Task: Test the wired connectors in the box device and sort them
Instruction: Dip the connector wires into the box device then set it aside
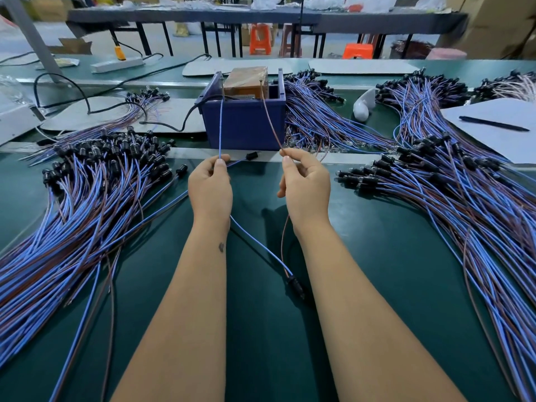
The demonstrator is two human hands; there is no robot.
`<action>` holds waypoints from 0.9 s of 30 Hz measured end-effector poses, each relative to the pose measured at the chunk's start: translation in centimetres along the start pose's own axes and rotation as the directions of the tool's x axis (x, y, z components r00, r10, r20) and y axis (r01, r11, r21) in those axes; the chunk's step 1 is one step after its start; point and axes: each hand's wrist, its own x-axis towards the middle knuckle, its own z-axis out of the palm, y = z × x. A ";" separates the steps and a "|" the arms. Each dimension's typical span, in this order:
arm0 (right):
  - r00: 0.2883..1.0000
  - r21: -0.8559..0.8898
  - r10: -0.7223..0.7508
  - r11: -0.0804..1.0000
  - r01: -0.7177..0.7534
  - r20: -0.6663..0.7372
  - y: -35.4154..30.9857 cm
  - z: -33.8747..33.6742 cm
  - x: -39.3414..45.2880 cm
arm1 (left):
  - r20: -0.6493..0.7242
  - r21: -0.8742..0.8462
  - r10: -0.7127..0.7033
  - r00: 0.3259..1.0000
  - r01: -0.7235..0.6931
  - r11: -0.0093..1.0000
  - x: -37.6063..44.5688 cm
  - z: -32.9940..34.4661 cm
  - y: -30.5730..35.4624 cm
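before blue box (245,126): left hand (210,188) pinches blue wire (220,126); right hand (304,184) brown wire (271,124)

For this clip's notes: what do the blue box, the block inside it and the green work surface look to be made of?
Blue box: apparently moulded plastic, matte, with uniform colour and thin straight walls.
Block inside it: brown, glossy and wrinkled on top, so probably wrapped in packing tape; what is underneath cannot be told.
Green work surface: smooth with a soft sheen, likely a rubber or vinyl mat.

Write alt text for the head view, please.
Two hands hold one connector's wires up to a blue box device: left hand pinches the blue wire, right hand the brown wire. Piles of wired connectors flank them.
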 end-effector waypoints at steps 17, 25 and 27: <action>0.999 -0.002 0.052 0.999 -0.052 0.011 0.0 0.0 0.1 | -0.047 -0.055 0.021 0.999 -0.023 0.998 0.0 0.4 0.8; 0.999 -0.016 0.043 0.999 -0.043 0.020 0.1 0.1 0.1 | -0.055 0.011 0.012 0.998 -0.011 1.000 1.3 0.9 0.9; 0.999 -0.017 0.042 0.999 -0.042 0.017 0.2 0.2 0.1 | -0.045 0.047 0.006 0.999 -0.004 0.999 1.7 0.8 0.9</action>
